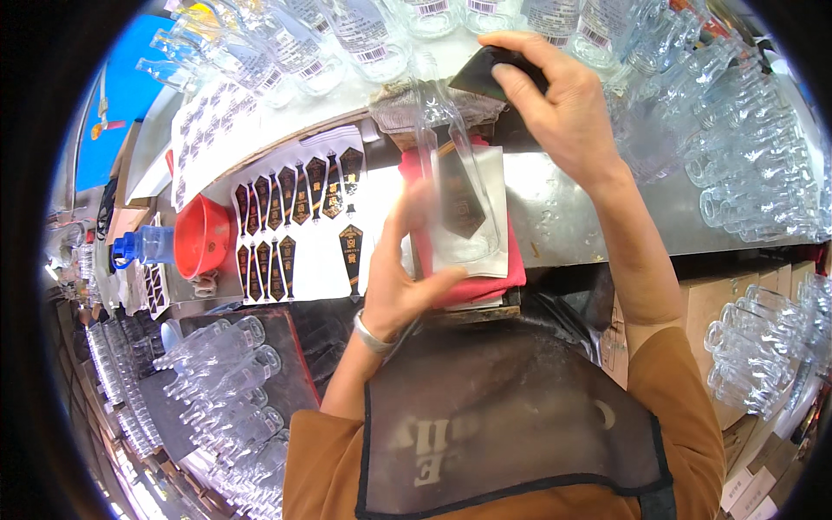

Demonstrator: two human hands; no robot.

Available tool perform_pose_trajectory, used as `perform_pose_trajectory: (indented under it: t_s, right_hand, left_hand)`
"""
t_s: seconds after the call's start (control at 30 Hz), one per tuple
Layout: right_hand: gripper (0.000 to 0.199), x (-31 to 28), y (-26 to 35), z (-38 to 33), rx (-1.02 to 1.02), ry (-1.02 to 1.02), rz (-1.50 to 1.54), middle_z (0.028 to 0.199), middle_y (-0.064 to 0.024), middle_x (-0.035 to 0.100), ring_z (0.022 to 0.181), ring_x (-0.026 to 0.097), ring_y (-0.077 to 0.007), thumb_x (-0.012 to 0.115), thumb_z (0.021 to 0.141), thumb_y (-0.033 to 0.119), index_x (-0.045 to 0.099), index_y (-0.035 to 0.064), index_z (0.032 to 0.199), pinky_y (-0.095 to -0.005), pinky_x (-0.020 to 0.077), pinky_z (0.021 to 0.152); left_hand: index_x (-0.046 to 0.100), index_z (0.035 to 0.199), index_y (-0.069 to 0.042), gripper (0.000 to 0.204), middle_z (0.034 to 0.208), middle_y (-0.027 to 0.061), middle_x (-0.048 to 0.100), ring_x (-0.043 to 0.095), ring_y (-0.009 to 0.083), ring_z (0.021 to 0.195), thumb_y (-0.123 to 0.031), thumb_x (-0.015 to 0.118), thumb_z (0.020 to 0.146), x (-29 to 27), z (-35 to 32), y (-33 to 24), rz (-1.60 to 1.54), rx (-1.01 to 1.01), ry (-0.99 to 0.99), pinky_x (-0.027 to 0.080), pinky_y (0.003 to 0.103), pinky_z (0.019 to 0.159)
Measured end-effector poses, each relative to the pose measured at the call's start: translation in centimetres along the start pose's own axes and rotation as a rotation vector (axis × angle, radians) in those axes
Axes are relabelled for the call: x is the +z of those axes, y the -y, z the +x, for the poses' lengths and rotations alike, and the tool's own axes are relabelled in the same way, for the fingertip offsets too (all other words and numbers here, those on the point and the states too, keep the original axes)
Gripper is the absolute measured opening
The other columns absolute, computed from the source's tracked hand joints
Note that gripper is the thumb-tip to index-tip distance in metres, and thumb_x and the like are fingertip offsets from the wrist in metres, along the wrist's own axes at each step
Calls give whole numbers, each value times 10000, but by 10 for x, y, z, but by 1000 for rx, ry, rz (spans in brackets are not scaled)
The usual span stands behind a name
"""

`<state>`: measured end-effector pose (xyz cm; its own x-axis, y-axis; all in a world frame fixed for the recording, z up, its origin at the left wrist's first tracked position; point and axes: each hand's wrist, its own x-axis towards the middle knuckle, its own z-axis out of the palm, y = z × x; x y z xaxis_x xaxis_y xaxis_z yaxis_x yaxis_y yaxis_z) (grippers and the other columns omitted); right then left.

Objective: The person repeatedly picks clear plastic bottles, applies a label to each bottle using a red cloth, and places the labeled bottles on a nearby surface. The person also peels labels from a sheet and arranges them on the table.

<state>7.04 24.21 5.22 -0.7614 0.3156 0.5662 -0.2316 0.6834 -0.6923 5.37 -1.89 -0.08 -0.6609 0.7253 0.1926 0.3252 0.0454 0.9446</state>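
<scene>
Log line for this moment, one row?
left hand: steadies clear bottle | right hand: grips dark scraper | bottle lies on red cloth

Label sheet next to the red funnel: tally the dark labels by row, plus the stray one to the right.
Dark labels on the label sheet, beside the red funnel:
Upper row: 6
Lower row: 4
Single label to the right: 1
Total: 11

Steel workbench, cardboard boxes beneath, blue surface far left, bright light
</scene>
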Motion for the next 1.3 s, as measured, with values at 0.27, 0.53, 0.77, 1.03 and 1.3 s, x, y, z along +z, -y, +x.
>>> perform_pose_trajectory:
  t_s: [0.27,0.53,0.77,1.03,1.3]
  right_hand:
    - [341,4,-12,-38,683,164,773,821,-20,652,723,570,-66,533,1036,318,688,14,1020,-214,471,676]
    - [434,10,-7,-39,568,355,444,820,-34,691,753,594,-94,554,1024,393,696,-17,999,-234,449,718]
    - [665,25,-5,-12,536,516,276,647,-71,657,742,645,-151,491,986,572,682,-8,723,-281,476,740]
    - [628,33,-7,-11,477,530,194,607,-57,623,618,602,-120,502,983,560,668,14,720,-285,468,624]
    - [658,29,-13,0,513,619,307,604,-82,653,618,624,-140,487,986,571,683,12,700,-287,489,675]
  left_hand:
    - [671,999,53,663,895,115,686,625,156,809,-594,531,972,-16,102,2,-13,-495,-98,493,293,734]
    - [614,752,-5,606,647,4,534,473,89,627,-576,592,953,-2,106,6,42,-395,-171,396,263,572]
    - [674,973,2,544,819,101,734,583,64,617,-495,463,1046,3,96,12,-94,-383,-163,370,199,526]
    - [654,1096,50,560,902,122,727,693,145,751,-457,418,1071,15,91,23,-181,-343,-208,555,251,695]
    - [631,1088,26,563,909,92,696,656,127,753,-495,420,1061,16,92,39,-442,-401,-237,536,250,702]
